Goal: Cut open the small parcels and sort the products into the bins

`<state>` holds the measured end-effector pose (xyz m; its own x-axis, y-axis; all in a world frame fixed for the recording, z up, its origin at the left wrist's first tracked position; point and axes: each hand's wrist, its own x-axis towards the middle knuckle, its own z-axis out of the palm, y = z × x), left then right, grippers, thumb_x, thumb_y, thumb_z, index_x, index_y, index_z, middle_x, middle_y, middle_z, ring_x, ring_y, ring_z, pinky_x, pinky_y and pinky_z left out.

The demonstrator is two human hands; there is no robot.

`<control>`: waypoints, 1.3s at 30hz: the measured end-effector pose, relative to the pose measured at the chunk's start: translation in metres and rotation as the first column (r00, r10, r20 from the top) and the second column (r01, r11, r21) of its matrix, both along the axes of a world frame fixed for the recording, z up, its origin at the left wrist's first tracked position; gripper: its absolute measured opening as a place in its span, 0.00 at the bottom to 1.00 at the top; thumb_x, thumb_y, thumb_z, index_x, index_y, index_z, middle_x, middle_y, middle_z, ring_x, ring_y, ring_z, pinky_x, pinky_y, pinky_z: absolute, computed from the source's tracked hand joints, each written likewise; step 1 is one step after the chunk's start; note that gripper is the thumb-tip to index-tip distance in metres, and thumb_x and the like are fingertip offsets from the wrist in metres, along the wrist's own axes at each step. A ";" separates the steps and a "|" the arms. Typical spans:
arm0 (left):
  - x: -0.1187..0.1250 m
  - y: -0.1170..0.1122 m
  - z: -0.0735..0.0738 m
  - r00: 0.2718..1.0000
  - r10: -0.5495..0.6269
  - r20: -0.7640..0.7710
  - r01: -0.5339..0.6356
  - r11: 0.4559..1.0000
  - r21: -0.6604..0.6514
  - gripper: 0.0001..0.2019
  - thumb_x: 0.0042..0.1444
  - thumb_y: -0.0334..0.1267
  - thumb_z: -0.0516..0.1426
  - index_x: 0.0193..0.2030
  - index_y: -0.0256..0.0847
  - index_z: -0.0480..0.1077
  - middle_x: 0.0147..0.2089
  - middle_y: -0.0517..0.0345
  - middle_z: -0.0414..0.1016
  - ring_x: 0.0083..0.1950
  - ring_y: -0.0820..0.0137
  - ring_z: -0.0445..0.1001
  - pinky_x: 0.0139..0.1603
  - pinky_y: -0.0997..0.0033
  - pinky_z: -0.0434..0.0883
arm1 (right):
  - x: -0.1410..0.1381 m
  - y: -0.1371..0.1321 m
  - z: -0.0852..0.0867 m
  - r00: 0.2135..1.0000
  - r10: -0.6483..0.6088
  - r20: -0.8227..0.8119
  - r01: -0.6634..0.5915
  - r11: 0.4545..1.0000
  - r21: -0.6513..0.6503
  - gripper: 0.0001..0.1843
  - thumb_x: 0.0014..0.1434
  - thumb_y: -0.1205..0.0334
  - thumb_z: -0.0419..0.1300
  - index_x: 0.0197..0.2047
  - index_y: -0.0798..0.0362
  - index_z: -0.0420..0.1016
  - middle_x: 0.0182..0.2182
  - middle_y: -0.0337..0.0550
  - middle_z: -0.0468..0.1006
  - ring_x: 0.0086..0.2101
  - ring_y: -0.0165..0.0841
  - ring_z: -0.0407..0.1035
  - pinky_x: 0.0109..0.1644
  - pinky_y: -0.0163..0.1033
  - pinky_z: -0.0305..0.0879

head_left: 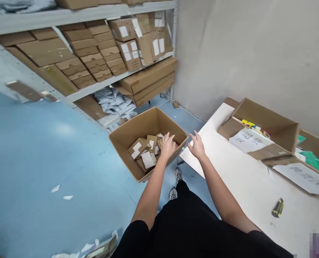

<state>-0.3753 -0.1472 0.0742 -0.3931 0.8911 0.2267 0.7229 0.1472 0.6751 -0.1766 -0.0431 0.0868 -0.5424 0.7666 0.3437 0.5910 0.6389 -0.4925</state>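
A large open cardboard box (127, 130) stands left of the white table, holding several small brown parcels (139, 148) with white labels. My left hand (168, 147) is over the box's near right part, fingers spread and holding nothing. Whether its fingertips touch a parcel I cannot tell. My right hand (196, 145) hovers beside the box's right corner, close to the table edge, with its fingers apart and nothing in them.
On the white table (221, 150) sit an open box with a handwritten sign (283, 125), a second signed box (310, 179) and a yellow-black box cutter (277, 208). Shelving (81, 91) full of cartons runs along the left. Paper scraps (67, 197) lie on the blue floor.
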 end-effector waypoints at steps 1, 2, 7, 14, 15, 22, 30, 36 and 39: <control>-0.011 -0.004 -0.004 0.999 0.035 0.000 -0.035 0.999 -0.012 0.23 0.66 0.34 0.56 0.68 0.43 0.71 0.79 0.45 0.59 0.79 0.53 0.58 0.78 0.46 0.61 | -0.016 0.004 -0.003 0.999 0.039 -0.001 -0.039 0.999 -0.014 0.30 0.64 0.61 0.60 0.69 0.51 0.70 0.74 0.56 0.58 0.71 0.52 0.57 0.72 0.62 0.62; -0.022 -0.007 -0.007 0.998 0.067 0.000 -0.067 0.997 -0.026 0.23 0.66 0.34 0.56 0.67 0.43 0.72 0.78 0.45 0.59 0.79 0.53 0.58 0.78 0.46 0.61 | -0.032 0.008 -0.006 0.997 0.075 -0.002 -0.075 0.997 -0.029 0.30 0.64 0.62 0.60 0.69 0.51 0.70 0.74 0.56 0.58 0.71 0.52 0.57 0.72 0.62 0.62; -0.072 -0.005 -0.023 0.978 0.209 0.002 -0.208 0.974 -0.092 0.23 0.66 0.34 0.56 0.67 0.44 0.72 0.78 0.45 0.60 0.78 0.53 0.61 0.78 0.45 0.62 | -0.101 0.038 -0.024 0.980 0.198 -0.004 -0.197 0.974 -0.108 0.31 0.63 0.63 0.60 0.69 0.51 0.70 0.74 0.55 0.59 0.71 0.51 0.57 0.73 0.61 0.62; -0.132 0.000 -0.041 0.936 0.351 0.027 -0.339 0.920 -0.196 0.23 0.65 0.35 0.57 0.67 0.45 0.72 0.78 0.46 0.62 0.77 0.54 0.62 0.77 0.46 0.64 | -0.174 0.096 -0.057 0.950 0.313 -0.005 -0.306 0.925 -0.227 0.30 0.64 0.63 0.59 0.69 0.52 0.70 0.73 0.56 0.61 0.70 0.50 0.59 0.73 0.58 0.62; -0.138 -0.004 -0.044 0.924 0.382 0.036 -0.366 0.906 -0.212 0.23 0.66 0.36 0.57 0.67 0.45 0.72 0.78 0.46 0.62 0.78 0.54 0.62 0.76 0.46 0.64 | -0.183 0.102 -0.063 0.944 0.330 -0.004 -0.320 0.914 -0.248 0.30 0.64 0.63 0.59 0.69 0.52 0.70 0.73 0.56 0.61 0.70 0.50 0.59 0.73 0.59 0.62; -0.160 -0.057 -0.088 0.794 0.598 0.111 -0.535 0.773 -0.341 0.24 0.65 0.34 0.58 0.67 0.46 0.72 0.78 0.48 0.62 0.77 0.56 0.62 0.77 0.51 0.64 | -0.251 0.096 -0.118 0.853 0.521 0.032 -0.466 0.787 -0.404 0.33 0.63 0.63 0.60 0.71 0.52 0.68 0.73 0.55 0.60 0.71 0.50 0.58 0.73 0.58 0.61; -0.170 -0.086 -0.220 0.593 0.740 0.317 -0.573 0.665 -0.480 0.29 0.61 0.32 0.62 0.70 0.42 0.70 0.76 0.44 0.65 0.75 0.55 0.66 0.76 0.53 0.64 | -0.290 0.060 -0.231 0.793 0.603 0.084 -0.462 0.685 -0.564 0.38 0.61 0.64 0.61 0.74 0.50 0.64 0.72 0.55 0.63 0.71 0.50 0.58 0.74 0.60 0.60; -0.180 -0.078 -0.345 0.164 0.899 0.406 -0.483 0.432 -0.761 0.28 0.64 0.36 0.62 0.70 0.38 0.68 0.67 0.40 0.76 0.67 0.56 0.76 0.71 0.55 0.68 | -0.317 0.027 -0.316 0.799 0.596 0.079 -0.437 0.666 -0.605 0.42 0.62 0.63 0.62 0.77 0.51 0.58 0.72 0.54 0.63 0.72 0.47 0.57 0.76 0.55 0.57; -0.186 -0.077 -0.401 0.139 0.907 0.397 -0.445 0.415 -0.794 0.29 0.62 0.39 0.65 0.70 0.40 0.69 0.70 0.41 0.73 0.70 0.55 0.73 0.72 0.55 0.66 | -0.333 0.013 -0.362 0.783 0.603 0.153 -0.383 0.661 -0.645 0.43 0.60 0.64 0.64 0.77 0.50 0.58 0.72 0.53 0.62 0.71 0.49 0.58 0.74 0.55 0.59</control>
